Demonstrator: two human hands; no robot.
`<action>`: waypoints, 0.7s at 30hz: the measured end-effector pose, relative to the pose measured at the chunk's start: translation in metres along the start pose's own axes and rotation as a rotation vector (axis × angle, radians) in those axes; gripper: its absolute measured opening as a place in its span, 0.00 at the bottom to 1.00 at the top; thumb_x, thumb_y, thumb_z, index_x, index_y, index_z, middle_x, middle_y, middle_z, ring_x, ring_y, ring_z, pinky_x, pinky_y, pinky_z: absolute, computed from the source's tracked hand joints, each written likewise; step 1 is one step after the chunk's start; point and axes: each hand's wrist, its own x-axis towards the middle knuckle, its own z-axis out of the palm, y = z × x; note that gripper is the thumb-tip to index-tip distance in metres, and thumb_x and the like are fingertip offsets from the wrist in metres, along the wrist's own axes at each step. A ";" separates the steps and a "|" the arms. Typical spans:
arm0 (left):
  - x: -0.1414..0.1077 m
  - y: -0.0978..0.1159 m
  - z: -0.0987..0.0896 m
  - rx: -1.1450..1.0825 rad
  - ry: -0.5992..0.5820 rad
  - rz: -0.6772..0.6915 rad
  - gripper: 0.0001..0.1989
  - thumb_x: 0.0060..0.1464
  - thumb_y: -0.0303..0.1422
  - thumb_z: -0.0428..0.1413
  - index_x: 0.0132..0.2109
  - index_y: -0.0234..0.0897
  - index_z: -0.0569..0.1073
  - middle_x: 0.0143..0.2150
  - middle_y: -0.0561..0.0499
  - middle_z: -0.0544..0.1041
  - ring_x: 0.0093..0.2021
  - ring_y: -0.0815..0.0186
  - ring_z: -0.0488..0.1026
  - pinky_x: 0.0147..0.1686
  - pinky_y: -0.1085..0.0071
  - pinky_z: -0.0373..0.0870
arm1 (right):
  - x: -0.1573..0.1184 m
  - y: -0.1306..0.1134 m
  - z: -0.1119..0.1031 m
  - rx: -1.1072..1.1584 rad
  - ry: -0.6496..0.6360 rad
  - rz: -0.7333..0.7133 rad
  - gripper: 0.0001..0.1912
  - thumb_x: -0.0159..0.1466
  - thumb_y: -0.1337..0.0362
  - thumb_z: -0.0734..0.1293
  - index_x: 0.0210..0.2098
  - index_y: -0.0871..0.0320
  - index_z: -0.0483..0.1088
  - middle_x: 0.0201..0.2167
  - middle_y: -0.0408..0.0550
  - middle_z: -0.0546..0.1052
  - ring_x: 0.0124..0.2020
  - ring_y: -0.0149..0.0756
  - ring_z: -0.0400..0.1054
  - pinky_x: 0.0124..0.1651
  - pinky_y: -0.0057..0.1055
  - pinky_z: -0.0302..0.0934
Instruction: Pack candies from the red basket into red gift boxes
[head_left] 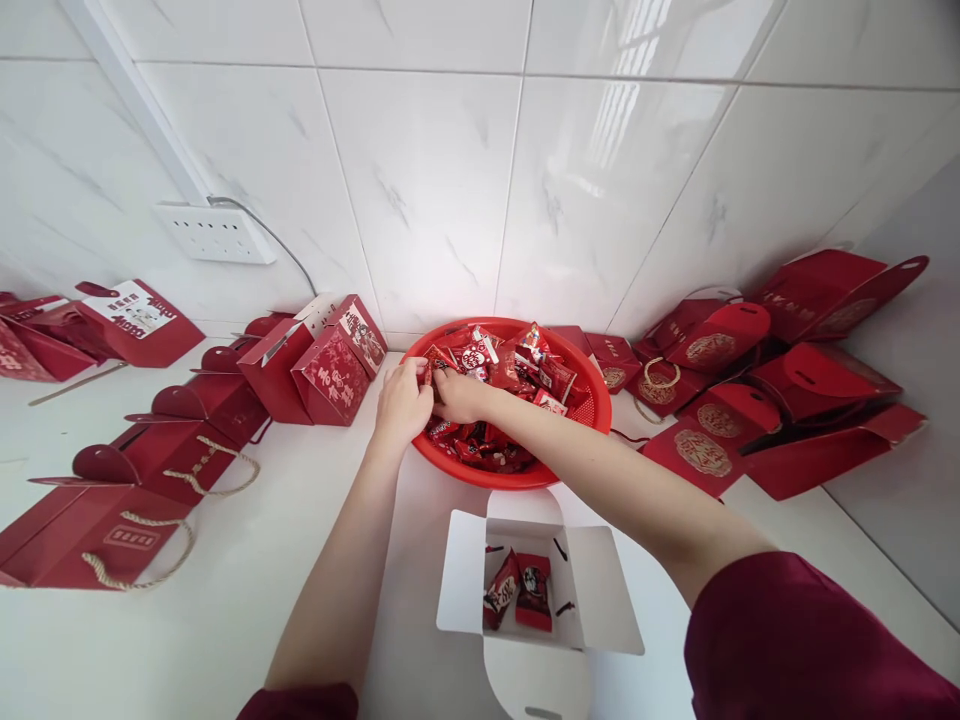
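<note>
Both hands meet at the left side of a red plastic basket heaped with red-wrapped candies. My left hand is closed at the rim, fingers pinching a small red wrapped candy. Close beside it, my right hand reaches across with fingers bent around the same spot; its fingertips are partly hidden among the wrappers. In front of the basket stands an open gift box, white inside, flaps spread. Two red candy packets lie in its bottom.
Red gift boxes with rope handles line the left of the white table. More red boxes stand near the wall, and several others are stacked at the right. A power strip hangs on the tiled wall.
</note>
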 end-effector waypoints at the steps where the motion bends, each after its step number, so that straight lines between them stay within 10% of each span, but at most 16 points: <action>1: 0.000 0.000 0.000 -0.001 -0.002 -0.001 0.20 0.54 0.24 0.49 0.54 0.37 0.70 0.54 0.46 0.76 0.57 0.55 0.68 0.58 0.58 0.66 | 0.003 -0.002 0.001 0.011 -0.043 0.011 0.28 0.60 0.60 0.70 0.56 0.70 0.66 0.55 0.69 0.72 0.53 0.52 0.69 0.53 0.38 0.62; 9: -0.003 0.004 -0.004 0.021 -0.018 0.009 0.18 0.53 0.25 0.50 0.51 0.38 0.72 0.52 0.47 0.77 0.59 0.54 0.67 0.60 0.57 0.64 | -0.005 0.023 -0.035 0.202 -0.450 -0.047 0.16 0.55 0.56 0.72 0.37 0.63 0.80 0.35 0.49 0.81 0.37 0.40 0.73 0.43 0.30 0.63; 21: -0.002 0.002 -0.002 0.019 -0.020 0.021 0.15 0.52 0.26 0.51 0.45 0.40 0.75 0.50 0.47 0.78 0.57 0.52 0.67 0.59 0.55 0.65 | -0.073 0.062 -0.043 0.578 -0.205 -0.097 0.19 0.67 0.50 0.62 0.42 0.58 0.76 0.31 0.43 0.74 0.31 0.32 0.66 0.36 0.29 0.62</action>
